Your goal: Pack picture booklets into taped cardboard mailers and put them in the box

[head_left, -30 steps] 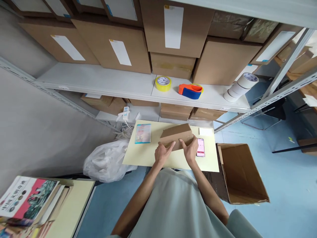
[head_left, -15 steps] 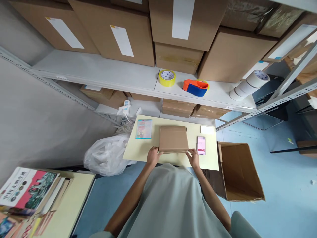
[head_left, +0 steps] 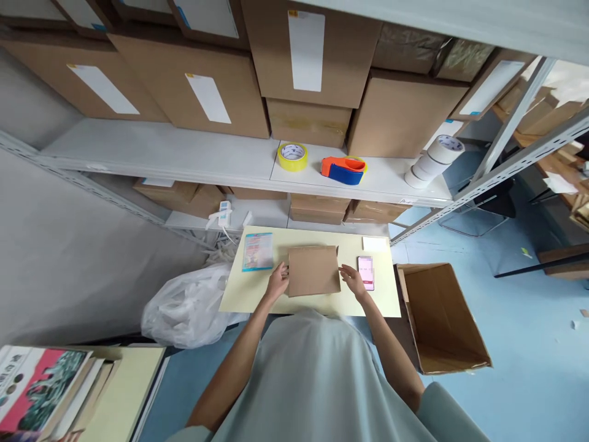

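Left hand (head_left: pixel 277 282) at carton (head_left: pixel 314 271), can't tell if pinching; right hand (head_left: pixel 353 281) loosely spread, so outward swing could knock phone (head_left: pixel 366 274)

The box (head_left: pixel 313 271) is plain matt cardboard, fairly smooth, and the counter (head_left: pixel 239 296) under it has a smooth, dull finish. The phone (head_left: pixel 365 273) shows a glassy face. The shelf (head_left: pixel 184 146) looks like smooth painted metal to me; the tape (head_left: pixel 293 164) is shiny plastic, the dispenser (head_left: pixel 343 173) smooth plastic too. That bag (head_left: pixel 186 310) is thin, crinkled, see-through plastic. The garment (head_left: pixel 313 374) is matt cloth; the floor (head_left: pixel 524 368), smooth with a faint sheen.
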Motion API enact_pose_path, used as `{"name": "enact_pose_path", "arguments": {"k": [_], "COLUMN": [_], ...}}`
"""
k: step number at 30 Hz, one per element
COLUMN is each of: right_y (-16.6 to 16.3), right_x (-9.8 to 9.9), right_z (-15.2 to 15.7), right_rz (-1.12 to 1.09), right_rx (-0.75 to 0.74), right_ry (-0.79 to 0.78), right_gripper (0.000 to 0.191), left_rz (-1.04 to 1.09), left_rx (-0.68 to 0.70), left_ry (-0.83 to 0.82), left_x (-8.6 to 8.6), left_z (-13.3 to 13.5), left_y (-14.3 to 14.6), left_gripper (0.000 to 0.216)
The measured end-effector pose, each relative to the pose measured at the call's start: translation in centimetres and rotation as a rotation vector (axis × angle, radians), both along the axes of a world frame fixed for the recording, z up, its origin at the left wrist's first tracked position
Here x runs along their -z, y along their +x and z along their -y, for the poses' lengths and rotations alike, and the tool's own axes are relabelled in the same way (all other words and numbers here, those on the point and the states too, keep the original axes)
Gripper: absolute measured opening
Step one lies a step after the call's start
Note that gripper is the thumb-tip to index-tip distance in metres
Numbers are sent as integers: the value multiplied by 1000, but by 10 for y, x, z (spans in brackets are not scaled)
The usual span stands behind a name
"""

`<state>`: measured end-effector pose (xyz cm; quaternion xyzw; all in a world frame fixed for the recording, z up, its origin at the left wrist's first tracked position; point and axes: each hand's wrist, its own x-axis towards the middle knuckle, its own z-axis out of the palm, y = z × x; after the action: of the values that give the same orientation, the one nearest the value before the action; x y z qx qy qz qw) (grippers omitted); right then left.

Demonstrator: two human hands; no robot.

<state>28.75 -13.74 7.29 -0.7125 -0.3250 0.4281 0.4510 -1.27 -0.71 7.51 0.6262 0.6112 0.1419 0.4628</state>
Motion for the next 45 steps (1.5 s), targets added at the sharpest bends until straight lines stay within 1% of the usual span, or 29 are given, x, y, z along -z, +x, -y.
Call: {"name": "enact_pose_path", "arguments": {"k": [3,6,9,12,15,20,22,24,25,27,30,32,33,35,37,39,42,45], "right_y": [-5,-5,0,3,1,-6,-6,-4,-2,1,1,-3,-7,-13,-16,-15,-5,9], "right_x": [-6,-15,-24,-26,-20,-3,-2,-8,-14,-32,-68,-90,-99,-108,-107,-99,-82,-67], "right_z": [-7,-8,-6,-1,11,35,42,46,46,45,35,24,17,2,-12,-20,-21,-13], "right_rz": [-1,5,-37,-87,-103,-131,-128,-91,-51,71,256,328,348,364,367,372,404,460], "right_rx": [25,49,60,70,54,54,46,40,47,85,141,94,42,-84,-178,-224,-239,-249], "right_ry": [21,69,127,149,133,47,14,4,11,57,183,261,288,310,276,209,125,78], "right_gripper": [58,57,60,62,62,64,61,60,60,58,50,44,42,37,33,29,29,40], "left_rz": [44,109,247,383,411,336,311,278,258,220,171,134,111,80,30,-35,-106,-124], "left_rx": [-49,-91,-123,-134,-137,-144,-126,-132,-145,-161,-103,8,68,173,250,289,296,280], "left_ry": [6,33,73,89,48,-33,-33,1,42,174,424,531,563,591,578,538,469,417], "left_x": [-2,-8,-16,-19,-14,6,10,6,1,-16,-54,-80,-91,-106,-110,-106,-91,-76], "left_z": [-1,2,4,6,12,32,38,41,41,38,33,29,27,22,18,15,11,9], "left_y": [4,3,2,2,-1,-11,-16,-21,-23,-25,-18,-4,5,23,36,40,28,8], "left_gripper": [80,82,87,92,94,97,97,94,91,84,68,53,47,39,37,37,39,41]}}
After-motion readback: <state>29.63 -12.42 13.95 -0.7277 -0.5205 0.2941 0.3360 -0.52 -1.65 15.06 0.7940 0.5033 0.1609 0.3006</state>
